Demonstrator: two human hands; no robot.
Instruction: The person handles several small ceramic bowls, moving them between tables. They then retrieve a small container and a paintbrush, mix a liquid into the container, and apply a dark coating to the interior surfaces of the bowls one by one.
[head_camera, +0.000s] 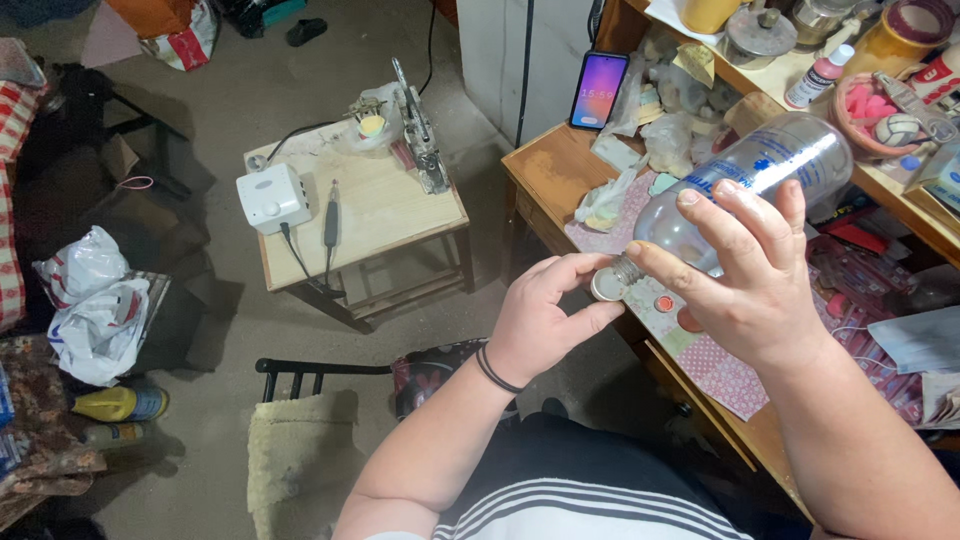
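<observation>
Head view: the right hand (755, 275) is gripping a clear plastic bottle (760, 175) tilted over the desk (550, 170), while left hand (545, 315) fingers are pinching its white cap (607, 287).

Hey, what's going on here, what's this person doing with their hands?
A seated person tilts a clear plastic bottle sideways in the right hand, neck pointing toward the left hand. The left fingers pinch a small round pad right against the bottle's mouth. This happens over the edge of a cluttered wooden desk, where a phone stands lit. A small wooden table with a white box device sits on the floor nearby.
</observation>
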